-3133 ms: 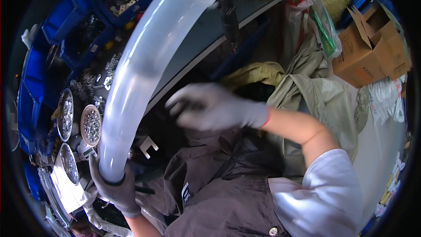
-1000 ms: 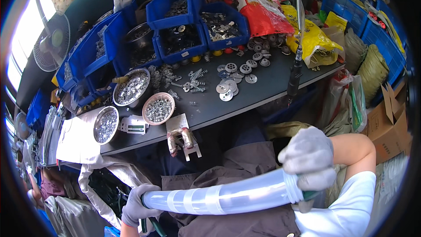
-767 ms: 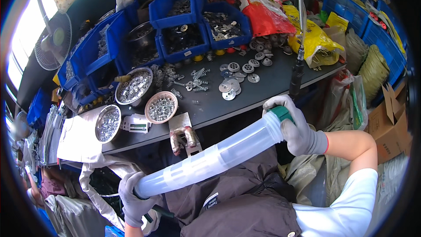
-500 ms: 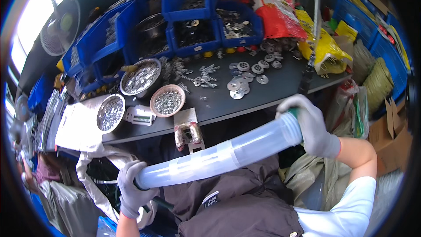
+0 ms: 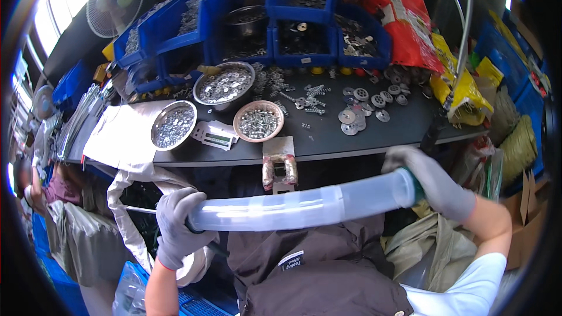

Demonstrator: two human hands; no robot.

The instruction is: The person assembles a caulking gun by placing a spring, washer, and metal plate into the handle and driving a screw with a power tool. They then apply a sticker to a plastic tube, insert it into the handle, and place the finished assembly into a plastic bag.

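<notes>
Two gloved hands, left hand (image 5: 175, 225) and right hand (image 5: 430, 181), hold a translucent tube (image 5: 293, 208) level above the lap, fingers curled tight round each end for support, below the bench (image 5: 363, 137).

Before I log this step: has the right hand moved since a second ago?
Yes. The right hand, gripping the tube's end, rose from the lap up toward the dark table's edge.

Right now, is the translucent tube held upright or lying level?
Roughly level: the tube spans from the left hand across to the right hand.
</notes>
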